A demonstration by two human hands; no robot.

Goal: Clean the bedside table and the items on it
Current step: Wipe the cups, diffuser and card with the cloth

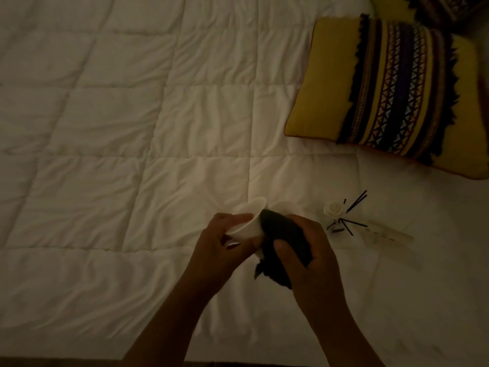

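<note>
Left hand [225,234] gripping white cup [250,223] above the bed [105,128]; right hand [309,247] clutching dark cloth [280,239] against it. Mid-wipe; reed sticks [352,218] nearby probably unwiped, table unseen.

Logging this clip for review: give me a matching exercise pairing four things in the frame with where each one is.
Things:
1. cup
2. cloth
3. pillow
4. flower

Places:
A. lying on the quilt, upper right
B. in the right hand
C. in the left hand
D. on the quilt beside dark sticks, right of the hands

Pairs: 1-C, 2-B, 3-A, 4-D
</note>
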